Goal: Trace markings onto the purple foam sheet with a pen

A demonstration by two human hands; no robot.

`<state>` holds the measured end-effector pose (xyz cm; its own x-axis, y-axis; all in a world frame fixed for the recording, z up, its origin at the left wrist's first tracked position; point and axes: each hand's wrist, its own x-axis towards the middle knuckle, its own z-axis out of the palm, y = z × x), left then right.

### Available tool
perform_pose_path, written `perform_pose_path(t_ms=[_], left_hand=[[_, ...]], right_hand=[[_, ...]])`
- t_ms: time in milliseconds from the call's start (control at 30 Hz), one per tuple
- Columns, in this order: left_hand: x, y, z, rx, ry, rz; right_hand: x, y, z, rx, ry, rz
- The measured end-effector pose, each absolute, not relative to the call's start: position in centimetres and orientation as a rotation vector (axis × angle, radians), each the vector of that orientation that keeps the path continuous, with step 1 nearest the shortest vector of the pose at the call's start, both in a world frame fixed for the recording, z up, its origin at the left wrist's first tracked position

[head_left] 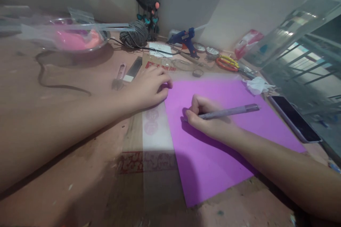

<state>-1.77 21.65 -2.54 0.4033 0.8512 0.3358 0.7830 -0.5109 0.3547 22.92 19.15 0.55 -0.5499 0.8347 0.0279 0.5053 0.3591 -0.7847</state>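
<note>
A purple sheet of paper (215,142) lies at a slant on the table, partly over a pale printed sheet (157,142). In my right hand (207,115) is a pen (229,112), gripped between thumb and fingers. Its tip end is down at the purple paper near the left part; whether it touches cannot be made out. My left hand (151,87) rests at the upper left corner of the purple paper, palm down. Its fingers are loosely bent, the thumb stands apart, and nothing shows in it.
Behind the paper lie a blue glue gun (188,40), grey yarn (134,33) and orange-yellow-handled scissors (226,63). A bowl of pink material (77,39) stands back left. A phone (294,118) and crumpled white tissue (258,85) lie right. A utility knife (120,72) sits beyond my left wrist.
</note>
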Motion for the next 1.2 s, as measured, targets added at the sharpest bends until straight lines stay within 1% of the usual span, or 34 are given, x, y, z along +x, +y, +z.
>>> perform_pose_path(t_ms=[567,1200], left_hand=[[-1.7,21.6,-2.4,2.512,1.464,0.725],[-1.6,21.6,-2.4,2.49,1.491,0.718]], right_hand=[[23.4,20.3,1.4,-1.258,-2.121,0.961],[23.8,22.3,0.7,-1.388,-2.07,0.784]])
